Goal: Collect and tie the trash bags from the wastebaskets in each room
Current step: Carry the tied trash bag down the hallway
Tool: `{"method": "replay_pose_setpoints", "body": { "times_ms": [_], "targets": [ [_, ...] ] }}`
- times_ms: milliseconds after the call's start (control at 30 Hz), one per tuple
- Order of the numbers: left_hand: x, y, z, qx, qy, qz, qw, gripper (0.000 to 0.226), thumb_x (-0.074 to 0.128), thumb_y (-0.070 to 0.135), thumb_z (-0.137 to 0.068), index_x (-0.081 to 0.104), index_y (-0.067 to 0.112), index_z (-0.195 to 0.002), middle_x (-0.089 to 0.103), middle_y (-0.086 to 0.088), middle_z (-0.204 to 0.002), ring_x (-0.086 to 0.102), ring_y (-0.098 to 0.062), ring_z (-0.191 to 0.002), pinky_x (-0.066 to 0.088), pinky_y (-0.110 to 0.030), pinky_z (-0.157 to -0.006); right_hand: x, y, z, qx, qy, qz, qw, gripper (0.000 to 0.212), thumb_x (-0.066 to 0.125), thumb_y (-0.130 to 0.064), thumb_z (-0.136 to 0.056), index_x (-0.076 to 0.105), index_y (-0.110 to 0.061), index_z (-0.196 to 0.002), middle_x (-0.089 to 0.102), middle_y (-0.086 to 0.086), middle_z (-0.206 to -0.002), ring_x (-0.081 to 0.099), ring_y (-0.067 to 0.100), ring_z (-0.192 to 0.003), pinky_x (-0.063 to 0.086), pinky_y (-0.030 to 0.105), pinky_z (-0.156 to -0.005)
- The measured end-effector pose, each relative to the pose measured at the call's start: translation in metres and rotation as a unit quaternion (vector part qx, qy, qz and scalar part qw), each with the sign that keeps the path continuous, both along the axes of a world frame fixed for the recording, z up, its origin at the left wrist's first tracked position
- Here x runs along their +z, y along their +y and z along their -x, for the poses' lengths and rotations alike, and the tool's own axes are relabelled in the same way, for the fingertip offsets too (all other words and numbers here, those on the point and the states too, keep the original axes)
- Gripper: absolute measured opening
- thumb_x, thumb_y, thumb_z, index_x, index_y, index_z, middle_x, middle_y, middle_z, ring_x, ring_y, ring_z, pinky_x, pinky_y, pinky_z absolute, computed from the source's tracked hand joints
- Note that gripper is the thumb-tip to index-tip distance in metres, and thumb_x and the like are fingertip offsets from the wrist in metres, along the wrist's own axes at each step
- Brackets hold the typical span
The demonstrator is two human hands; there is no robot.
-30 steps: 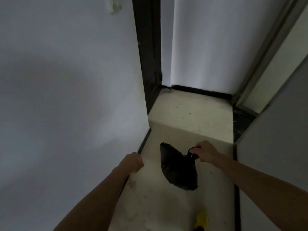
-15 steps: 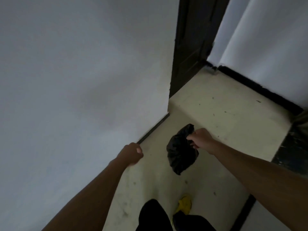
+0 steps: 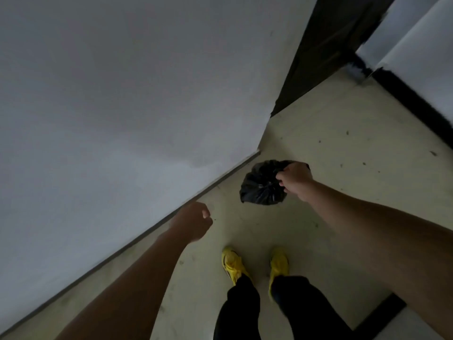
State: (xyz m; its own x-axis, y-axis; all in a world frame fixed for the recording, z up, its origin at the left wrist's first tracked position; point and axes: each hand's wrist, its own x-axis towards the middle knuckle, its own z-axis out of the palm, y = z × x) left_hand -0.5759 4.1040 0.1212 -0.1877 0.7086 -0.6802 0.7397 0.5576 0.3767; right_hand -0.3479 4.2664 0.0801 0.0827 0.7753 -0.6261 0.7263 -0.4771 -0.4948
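Clutches the black trash bag [image 3: 259,190] by its gathered top in the right grip [image 3: 295,179], arm outstretched, bag apparently just off the floor [image 3: 343,143], curls the left grip [image 3: 193,223] into an empty fist beside the wall [image 3: 122,106] base, open floor ahead toward the dark door [image 3: 331,45].

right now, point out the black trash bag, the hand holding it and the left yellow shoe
black trash bag [image 3: 259,186]: head view, middle of its crinkled side
right hand [image 3: 296,179]: head view, back of the hand
left yellow shoe [image 3: 231,262]: head view, its top
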Motion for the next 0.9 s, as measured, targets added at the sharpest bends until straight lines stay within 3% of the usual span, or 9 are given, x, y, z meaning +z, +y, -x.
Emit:
{"method": "replay_pose_setpoints", "body": {
  "times_ms": [67,167,267,333,400,567,667,767,900],
  "targets": [
    [-0.03,0.01,0.002,0.015,0.012,0.019,1.0,0.017,0.055,0.03,-0.088,0.065,0.024,-0.101,0.065,-0.002,-0.118,0.059,-0.024,-0.111,0.048,-0.042,-0.098,-0.032,0.021,0.006,0.023,-0.02,0.006,1.0,0.023,0.061,-0.015,-0.087,0.047,-0.012,-0.07,0.057,0.016,-0.077,0.067,0.038,-0.082,0.056,0.055,-0.081],
    [-0.07,0.022,-0.003,0.034,0.015,0.022,0.999,0.015,0.055,0.029,-0.088,0.065,0.025,-0.099,0.063,-0.001,-0.118,0.059,-0.023,-0.109,0.049,-0.041,-0.096,-0.081,0.045,0.007,0.053,-0.025,0.023,0.998,0.024,0.058,-0.013,-0.088,0.047,-0.01,-0.067,0.059,0.019,-0.076,0.062,0.033,-0.074,0.055,0.051,-0.075],
    [-0.114,0.031,-0.013,0.047,0.025,0.027,0.998,0.015,0.055,0.029,-0.088,0.066,0.026,-0.097,0.064,0.001,-0.114,0.06,-0.02,-0.102,0.051,-0.036,-0.091,-0.136,0.068,0.011,0.056,-0.019,0.065,0.996,0.008,0.054,-0.012,-0.093,0.057,-0.005,-0.093,0.065,0.023,-0.09,0.065,0.034,-0.076,0.057,0.044,-0.066],
    [-0.137,0.034,-0.014,0.057,0.031,0.039,0.997,0.014,0.054,0.03,-0.087,0.065,0.028,-0.097,0.064,0.001,-0.112,0.061,-0.019,-0.099,0.052,-0.035,-0.088,-0.162,0.08,0.017,0.028,0.015,0.11,0.993,0.019,0.051,-0.011,-0.096,0.055,-0.006,-0.114,0.062,0.019,-0.099,0.062,0.025,-0.067,0.051,0.028,-0.045],
    [-0.16,0.04,-0.014,0.07,0.04,0.039,0.996,0.015,0.055,0.03,-0.087,0.064,0.028,-0.099,0.064,0.0,-0.112,0.061,-0.02,-0.097,0.052,-0.034,-0.085,-0.19,0.095,0.022,0.024,0.037,0.113,0.993,0.032,0.052,-0.013,-0.096,0.051,-0.007,-0.128,0.063,0.017,-0.109,0.062,0.02,-0.069,0.045,0.022,-0.039],
    [-0.251,0.039,-0.034,0.103,0.028,0.068,0.992,0.019,0.054,0.028,-0.087,0.065,0.024,-0.103,0.065,-0.003,-0.109,0.062,-0.024,-0.097,0.052,-0.032,-0.083,-0.285,0.106,0.019,0.046,0.034,0.111,0.992,0.029,0.056,-0.01,-0.092,0.06,-0.003,-0.12,0.065,0.014,-0.101,0.063,0.02,-0.077,0.05,0.029,-0.052],
    [-0.271,0.031,-0.044,0.124,0.017,0.083,0.989,0.019,0.054,0.026,-0.088,0.065,0.021,-0.103,0.066,-0.004,-0.106,0.062,-0.024,-0.096,0.052,-0.032,-0.081,-0.302,0.099,0.012,0.089,0.02,0.119,0.989,0.041,0.059,-0.011,-0.091,0.053,-0.007,-0.132,0.064,0.016,-0.105,0.063,0.022,-0.082,0.051,0.031,-0.055],
    [-0.27,0.025,-0.053,0.146,0.008,0.085,0.986,0.02,0.055,0.027,-0.088,0.065,0.021,-0.104,0.066,-0.004,-0.106,0.062,-0.024,-0.097,0.052,-0.034,-0.084,-0.3,0.088,-0.002,0.148,-0.012,0.106,0.983,0.056,0.061,-0.014,-0.089,0.042,-0.01,-0.142,0.062,0.017,-0.111,0.065,0.03,-0.094,0.056,0.039,-0.067],
    [-0.248,0.019,-0.061,0.173,-0.005,0.08,0.982,0.021,0.055,0.027,-0.088,0.066,0.022,-0.105,0.066,-0.003,-0.11,0.062,-0.024,-0.099,0.051,-0.032,-0.085,-0.274,0.066,-0.013,0.238,-0.064,0.091,0.965,0.048,0.061,-0.021,-0.087,0.052,-0.008,-0.132,0.062,0.017,-0.121,0.063,0.035,-0.104,0.054,0.048,-0.089]
  ]
}}
